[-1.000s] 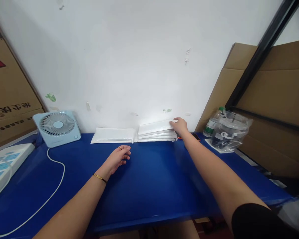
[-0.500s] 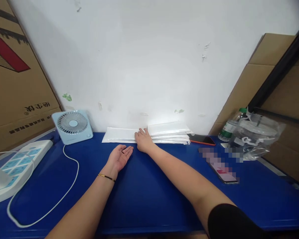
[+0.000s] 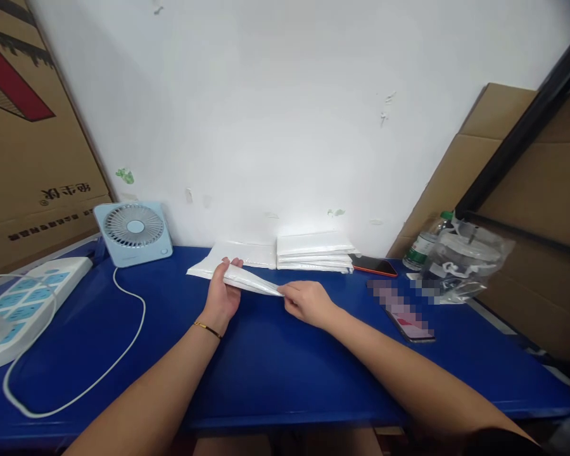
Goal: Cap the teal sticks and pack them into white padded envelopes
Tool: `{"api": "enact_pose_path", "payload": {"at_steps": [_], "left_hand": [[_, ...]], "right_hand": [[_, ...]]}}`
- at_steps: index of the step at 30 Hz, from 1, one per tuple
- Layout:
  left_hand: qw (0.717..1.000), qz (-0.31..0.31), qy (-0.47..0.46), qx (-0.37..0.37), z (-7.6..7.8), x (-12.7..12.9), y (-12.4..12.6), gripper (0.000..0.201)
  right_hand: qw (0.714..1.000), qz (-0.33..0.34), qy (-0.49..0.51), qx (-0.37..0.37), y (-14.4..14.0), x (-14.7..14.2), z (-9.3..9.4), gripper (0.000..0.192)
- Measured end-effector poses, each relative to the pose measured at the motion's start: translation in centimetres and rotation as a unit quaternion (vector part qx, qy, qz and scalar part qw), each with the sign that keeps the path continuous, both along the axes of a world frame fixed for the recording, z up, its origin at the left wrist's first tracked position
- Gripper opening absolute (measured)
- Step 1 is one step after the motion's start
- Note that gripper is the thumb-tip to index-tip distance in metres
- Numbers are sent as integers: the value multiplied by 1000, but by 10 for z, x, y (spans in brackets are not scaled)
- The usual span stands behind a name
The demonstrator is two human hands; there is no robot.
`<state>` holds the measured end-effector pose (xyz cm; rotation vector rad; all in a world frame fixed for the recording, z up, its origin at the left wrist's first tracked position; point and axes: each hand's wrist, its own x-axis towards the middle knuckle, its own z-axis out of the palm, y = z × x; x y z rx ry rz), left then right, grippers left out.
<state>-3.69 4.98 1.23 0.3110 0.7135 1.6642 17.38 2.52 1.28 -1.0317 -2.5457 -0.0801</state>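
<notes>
A white padded mailer [image 3: 249, 278] is held tilted above the table, between both hands. My left hand [image 3: 224, 292] is closed around its near edge, thumb on top and fingers underneath. At the mailer's right end, my right hand [image 3: 308, 300] pinches a corner. Behind it, against the wall, lies another white mailer [image 3: 254, 254]. To the right of that, several more white mailers [image 3: 315, 244] form a loose stack.
A light blue fan [image 3: 135, 234] stands at the left, its white cable [image 3: 140, 326] looping over the blue table [image 3: 266, 380]. Nearer is a power strip [image 3: 38, 304]. At the right are two phones [image 3: 374, 266], a green-capped bottle [image 3: 420, 248] and a bagged plastic cup [image 3: 463, 256].
One mailer has been lifted off the left pile and drawn toward me. My left hand has closed on it; my right hand has shifted right and nearer, now gripping its corner.
</notes>
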Motion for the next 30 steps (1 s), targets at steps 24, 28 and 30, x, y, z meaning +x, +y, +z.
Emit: {"api": "enact_pose_path", "payload": {"at_steps": [24,28,30], "left_hand": [[910,43,337,236,113,24,-50,52],[889,52,382,246,139,11,-55,52],[881,46,400,248,154,9,-59,53]], "right_hand": [[979,-11,79,-186,-9,50,-6,70],[980,-13,47,-192,-8,53,-7,77],[981,-12,39,-189,-8,53,-7,77]]}}
